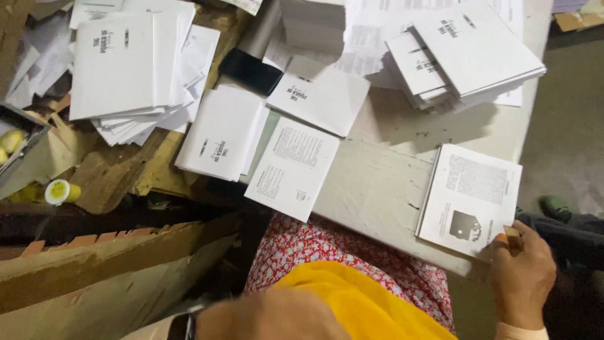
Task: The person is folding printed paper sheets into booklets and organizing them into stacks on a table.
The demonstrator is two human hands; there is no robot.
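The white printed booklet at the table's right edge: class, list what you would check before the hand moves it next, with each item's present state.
1. Right hand touching the white printed booklet: ok, fingers on its near corner.
2. Booklet lying flat on the pale worn table: ok.
3. Booklet fully supported: not ok, its near edge overhangs.
4. Small brown block in the fingers: cannot tell what it is.
5. Left hand free: cannot tell, blurred at the frame's bottom.

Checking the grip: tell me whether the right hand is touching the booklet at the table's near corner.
Touching. The head view shows the right hand with its fingertips on the lower right corner of the white booklet, which lies on the table.
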